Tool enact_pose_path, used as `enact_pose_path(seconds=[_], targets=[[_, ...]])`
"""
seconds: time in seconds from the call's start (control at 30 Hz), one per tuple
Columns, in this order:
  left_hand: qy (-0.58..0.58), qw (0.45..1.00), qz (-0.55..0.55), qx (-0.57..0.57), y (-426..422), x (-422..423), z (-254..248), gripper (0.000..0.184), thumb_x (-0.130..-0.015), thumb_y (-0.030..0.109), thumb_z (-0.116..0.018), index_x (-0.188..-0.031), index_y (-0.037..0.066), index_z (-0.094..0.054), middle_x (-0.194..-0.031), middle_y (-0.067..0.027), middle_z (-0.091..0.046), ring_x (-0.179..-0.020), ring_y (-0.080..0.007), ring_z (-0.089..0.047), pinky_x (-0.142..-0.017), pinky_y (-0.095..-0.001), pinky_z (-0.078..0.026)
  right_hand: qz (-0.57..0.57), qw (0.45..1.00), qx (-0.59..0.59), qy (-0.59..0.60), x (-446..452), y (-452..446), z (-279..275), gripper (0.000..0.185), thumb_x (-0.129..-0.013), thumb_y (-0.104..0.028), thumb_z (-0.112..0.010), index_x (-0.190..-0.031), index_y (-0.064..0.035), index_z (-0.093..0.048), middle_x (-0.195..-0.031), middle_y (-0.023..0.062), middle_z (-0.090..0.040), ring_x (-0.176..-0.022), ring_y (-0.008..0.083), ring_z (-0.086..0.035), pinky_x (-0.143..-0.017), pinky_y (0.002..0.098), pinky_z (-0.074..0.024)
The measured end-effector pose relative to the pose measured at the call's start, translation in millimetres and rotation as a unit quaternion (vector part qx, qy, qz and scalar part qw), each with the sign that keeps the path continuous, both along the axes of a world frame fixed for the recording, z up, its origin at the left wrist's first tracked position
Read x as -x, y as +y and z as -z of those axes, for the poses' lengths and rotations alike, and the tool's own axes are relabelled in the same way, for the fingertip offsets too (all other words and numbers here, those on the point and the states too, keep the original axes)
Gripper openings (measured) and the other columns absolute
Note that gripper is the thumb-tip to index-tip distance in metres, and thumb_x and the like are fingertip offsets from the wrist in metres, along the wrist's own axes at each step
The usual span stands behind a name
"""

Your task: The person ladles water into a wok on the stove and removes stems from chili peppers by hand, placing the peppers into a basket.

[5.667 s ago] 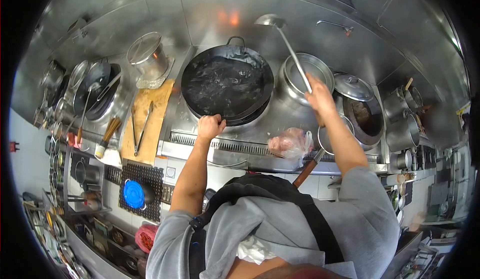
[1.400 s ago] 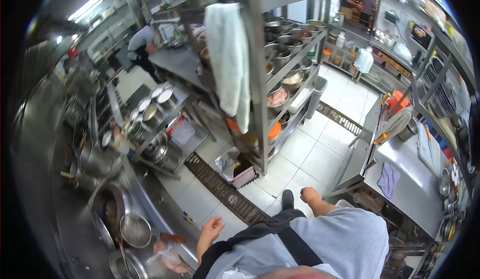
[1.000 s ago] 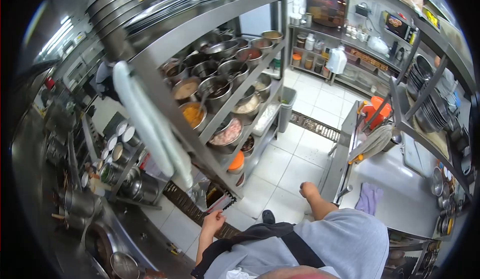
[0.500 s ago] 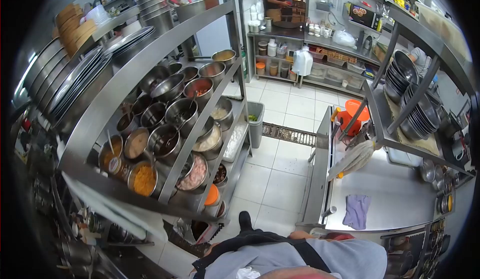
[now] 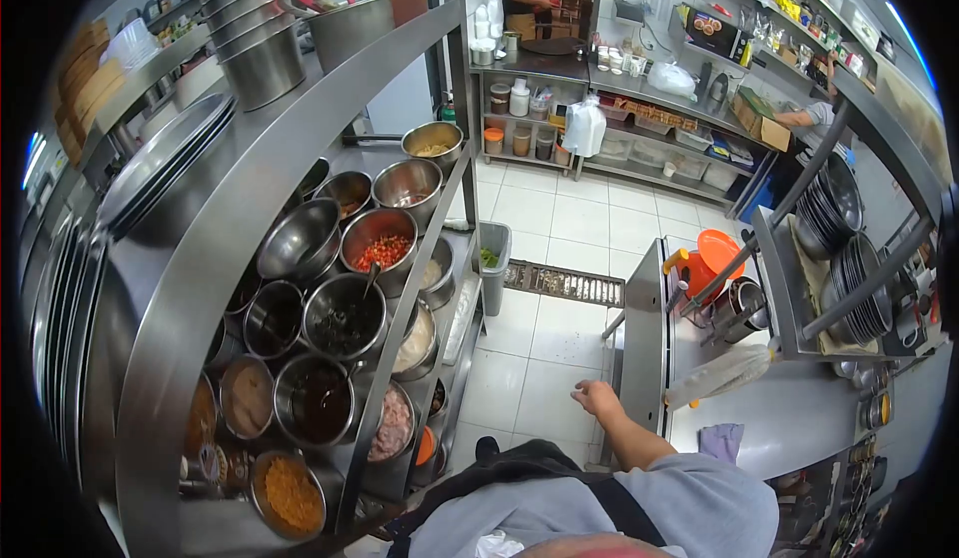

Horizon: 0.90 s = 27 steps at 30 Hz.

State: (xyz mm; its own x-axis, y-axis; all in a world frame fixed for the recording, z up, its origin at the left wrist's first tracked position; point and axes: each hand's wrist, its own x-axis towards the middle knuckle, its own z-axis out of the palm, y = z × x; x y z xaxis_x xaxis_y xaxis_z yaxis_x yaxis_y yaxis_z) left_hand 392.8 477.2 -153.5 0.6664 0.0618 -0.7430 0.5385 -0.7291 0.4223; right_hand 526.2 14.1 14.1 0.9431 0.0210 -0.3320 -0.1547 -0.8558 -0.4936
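Observation:
My right hand (image 5: pixel 596 398) hangs over the white floor tiles, left of the steel counter (image 5: pixel 799 423). Its fingers are loosely bent and apart, with nothing visible in them. My left hand is out of view. To my left, a steel rack (image 5: pixel 225 228) carries several metal pots and bowls. Among them are a pot of chopped red pieces (image 5: pixel 382 251), a pot of dark liquid (image 5: pixel 315 398), a bowl of orange shreds (image 5: pixel 292 495) and a pot of pale pink meat (image 5: pixel 392 426). A purple cloth (image 5: pixel 720 442) lies on the counter.
A grey bin (image 5: pixel 493 270) stands at the rack's far end, near a floor drain grate (image 5: pixel 564 283). An orange bucket (image 5: pixel 702 276) and stacked dark bowls (image 5: pixel 852 283) are on the right. Beyond, a person's arm (image 5: pixel 799 116) reaches to a cardboard box (image 5: pixel 759 120).
My right hand has come out from my body over the floor. The view has shifted forward, bringing the rack's pots nearer. The co-worker's arm and the cardboard box are more visible.

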Motion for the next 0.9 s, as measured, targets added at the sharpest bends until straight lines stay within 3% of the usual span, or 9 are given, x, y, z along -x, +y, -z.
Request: enact_pose_path(seconds=[0.1, 0.33, 0.53, 0.73, 0.9], targets=[[-0.010, 1.000, 0.008, 0.010, -5.1, -44.7, -5.8, 0.030, -0.075, 0.029, -0.063, -0.093, 0.005, -0.068, -0.085, -0.0146, -0.068, -0.077, -0.0277, -0.066, -0.071, -0.0398, -0.051, 0.002, 1.000, -0.020, 0.024, -14.1, 1.0, 8.2, 0.036, -0.079, -0.034, -0.066, -0.103, -0.0082, -0.068, -0.091, 0.0155, -0.069, -0.088, 0.0332, -0.065, -0.083, 0.0390, -0.0504], [0.029, 0.998, 0.048, -0.004, -26.2, -110.9, 14.8, 0.029, -0.074, 0.028, -0.063, -0.089, 0.004, -0.068, -0.083, -0.0156, -0.067, -0.075, -0.0287, -0.065, -0.069, -0.0402, -0.051, -0.176, 0.966, 0.139, 0.132, -27.6, -65.1, 86.5, 0.032, -0.079, -0.032, -0.065, -0.098, -0.0080, -0.070, -0.093, 0.0161, -0.068, -0.090, 0.0345, -0.064, -0.083, 0.0410, -0.0503], [0.080, 0.993, 0.076, -0.048, -61.7, -180.4, 31.0, 0.027, -0.072, 0.027, -0.062, -0.085, 0.004, -0.068, -0.081, -0.0165, -0.067, -0.073, -0.0296, -0.065, -0.068, -0.0405, -0.051, -0.075, 0.990, 0.093, 0.077, -151.5, -105.0, 68.0, 0.032, -0.078, -0.033, -0.065, -0.098, -0.0086, -0.070, -0.094, 0.0165, -0.068, -0.091, 0.0349, -0.063, -0.086, 0.0405, -0.0500], [0.052, 0.994, 0.078, -0.057, -111.9, -275.0, 3.4, 0.026, -0.071, 0.027, -0.062, -0.082, 0.003, -0.068, -0.079, -0.0174, -0.067, -0.072, -0.0304, -0.065, -0.067, -0.0409, -0.052, -0.008, 0.999, 0.036, 0.010, -306.9, -158.8, 44.0, 0.034, -0.078, -0.033, -0.066, -0.102, -0.0085, -0.069, -0.096, 0.0168, -0.068, -0.095, 0.0341, -0.063, -0.088, 0.0409, -0.0489], [0.009, 0.997, 0.068, -0.037, -150.7, -356.6, -16.0, 0.026, -0.070, 0.026, -0.062, -0.079, 0.003, -0.069, -0.077, -0.0181, -0.066, -0.070, -0.0311, -0.065, -0.066, -0.0412, -0.052, 0.022, 0.998, 0.030, -0.041, -364.3, -193.1, 18.5, 0.034, -0.077, -0.033, -0.066, -0.101, -0.0077, -0.069, -0.096, 0.0176, -0.067, -0.097, 0.0332, -0.062, -0.088, 0.0402, -0.0483]])
